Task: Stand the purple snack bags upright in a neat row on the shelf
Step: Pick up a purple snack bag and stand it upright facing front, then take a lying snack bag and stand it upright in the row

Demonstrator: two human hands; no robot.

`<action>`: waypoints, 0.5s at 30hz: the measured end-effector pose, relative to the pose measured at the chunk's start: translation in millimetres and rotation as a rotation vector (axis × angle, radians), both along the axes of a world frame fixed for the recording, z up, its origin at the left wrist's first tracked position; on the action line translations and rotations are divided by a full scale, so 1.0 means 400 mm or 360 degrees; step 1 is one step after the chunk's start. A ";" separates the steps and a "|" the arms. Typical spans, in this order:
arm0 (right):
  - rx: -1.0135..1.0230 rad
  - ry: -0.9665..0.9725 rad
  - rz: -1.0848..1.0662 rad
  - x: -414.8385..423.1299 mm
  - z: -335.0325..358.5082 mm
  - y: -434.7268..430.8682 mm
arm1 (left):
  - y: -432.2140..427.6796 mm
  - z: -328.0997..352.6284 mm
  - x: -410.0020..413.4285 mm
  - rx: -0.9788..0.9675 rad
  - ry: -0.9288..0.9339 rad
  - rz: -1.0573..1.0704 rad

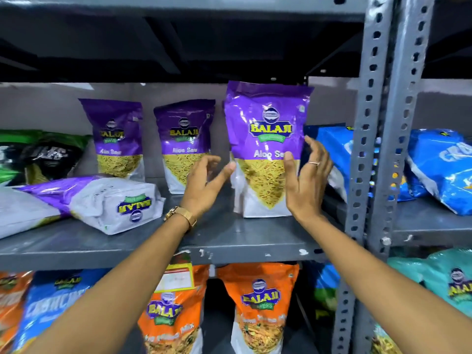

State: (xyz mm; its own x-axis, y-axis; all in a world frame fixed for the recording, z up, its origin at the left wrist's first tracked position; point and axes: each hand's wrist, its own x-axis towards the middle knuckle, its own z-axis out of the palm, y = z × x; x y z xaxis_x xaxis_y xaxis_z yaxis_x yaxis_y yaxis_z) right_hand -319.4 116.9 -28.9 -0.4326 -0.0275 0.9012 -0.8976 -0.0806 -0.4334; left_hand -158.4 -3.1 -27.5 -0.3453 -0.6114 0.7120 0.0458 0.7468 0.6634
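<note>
Three purple snack bags stand upright on the grey shelf (229, 241): one at the back left (116, 139), one in the middle (184, 141), and a larger-looking front one (265, 146). My left hand (204, 180) is open just left of the front bag, fingertips near its edge. My right hand (306, 175) is open at the bag's right side, thumb on its front. Another purple bag (115, 200) lies flat on the shelf at the left, its white back up. A further flat bag (23, 210) lies beside it at the far left.
A green and black bag (38, 154) leans at the far left. Blue bags (334, 159) lean right of the front purple bag, more (441, 169) past the perforated upright post (370, 149). Orange bags (260, 307) and blue bags fill the shelf below.
</note>
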 end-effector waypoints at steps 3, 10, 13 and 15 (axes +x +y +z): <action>-0.0025 0.0437 0.0006 0.099 0.038 -0.013 | -0.004 0.053 0.142 -0.0751 -0.0276 0.0734; 0.1245 0.0433 0.0516 0.365 0.177 -0.262 | -0.122 0.165 0.427 -0.0646 -0.1440 0.1681; 0.1792 0.0153 0.0499 0.456 0.182 -0.404 | -0.183 0.115 0.498 0.0014 -0.1728 0.1376; 0.2091 0.0043 0.0541 0.480 0.162 -0.465 | -0.190 0.082 0.511 0.0623 -0.1616 0.0990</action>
